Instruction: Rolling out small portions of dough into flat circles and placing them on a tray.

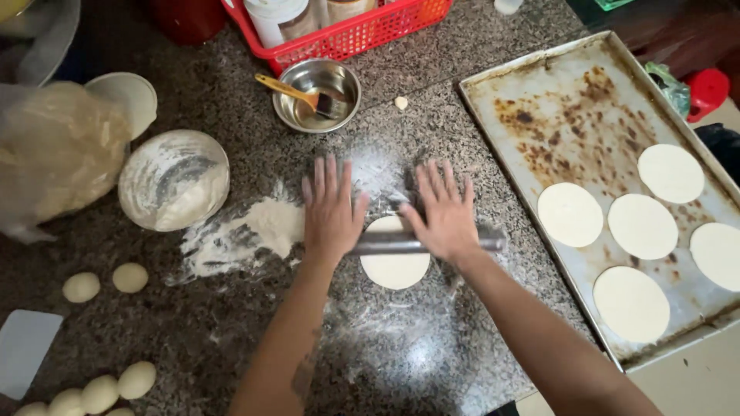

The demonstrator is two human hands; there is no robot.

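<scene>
My left hand (330, 208) and my right hand (443, 208) lie flat, fingers spread, on a thin metal rolling pin (393, 246). The pin rests across a flat round disc of pale dough (395, 268) on the floured granite counter (385, 347). Both palms press on the pin, one on each side of the disc's middle. The pin's right end sticks out past my right hand.
A worn baking tray (570, 100) at right holds several rolled discs. A flour pile (270, 223), a floury bowl (173, 179), a steel bowl with a brush (320, 94), a red basket (347, 35), dough balls (100, 281) and a white scraper (23, 350) lie around.
</scene>
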